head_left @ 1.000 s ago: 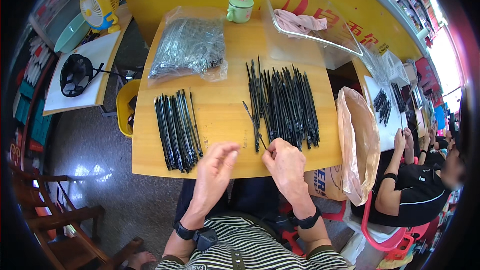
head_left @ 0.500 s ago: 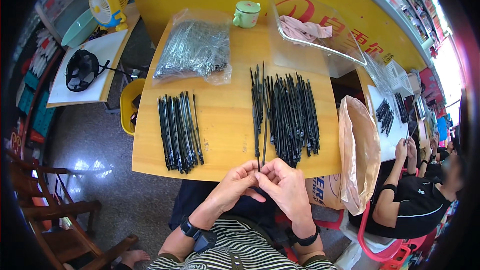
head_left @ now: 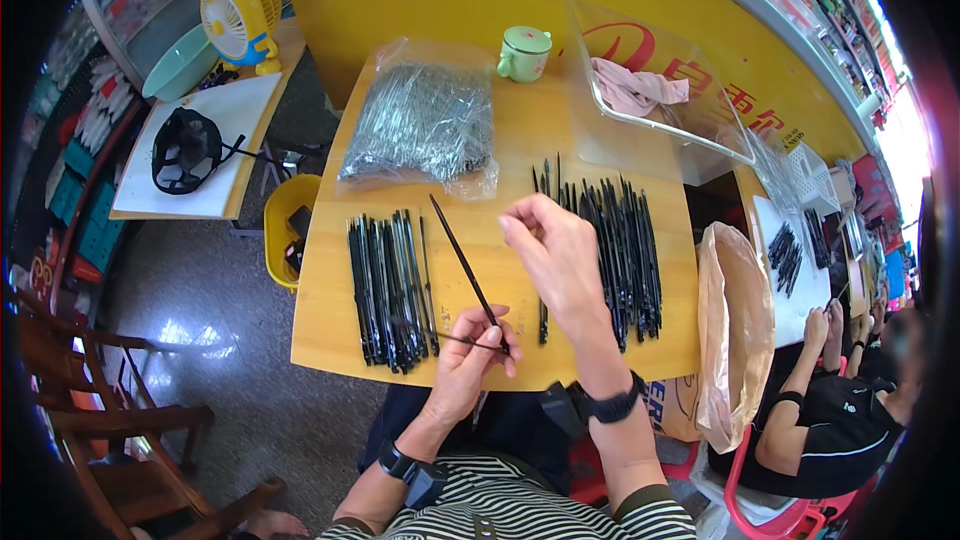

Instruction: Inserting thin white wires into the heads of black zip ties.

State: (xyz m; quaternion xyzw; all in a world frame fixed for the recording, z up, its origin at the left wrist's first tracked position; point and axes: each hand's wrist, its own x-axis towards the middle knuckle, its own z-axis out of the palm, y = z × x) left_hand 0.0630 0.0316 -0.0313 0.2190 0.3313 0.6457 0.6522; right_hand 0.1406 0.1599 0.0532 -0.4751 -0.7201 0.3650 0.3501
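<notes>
At far left I see a black mesh cap (head_left: 185,150) on a white board (head_left: 150,190), and behind it a yellow-and-blue cartoon-shaped fan (head_left: 238,20). A yellow plastic bin (head_left: 283,230) stands beside the light wooden table (head_left: 320,330). On that table, 1 flat bundle of thin, glossy black sticks (head_left: 385,290) lies at left, below a clear plastic bag (head_left: 425,120) packed with thin pieces. My left hand (head_left: 470,355) grips 2 dark slender sticks (head_left: 460,255) in its fingers near the table's front edge; they meet at an angle, the longer pointing up and away. Farther back sits a pale green lidded cup (head_left: 524,53). My right hand (head_left: 560,250) is raised and loosely curled, partly covering the thicker pile of black sticks (head_left: 625,260); I cannot tell whether its fingers hold anything. At right, a tan, open-mouthed bag (head_left: 735,340) stands against the table.
</notes>
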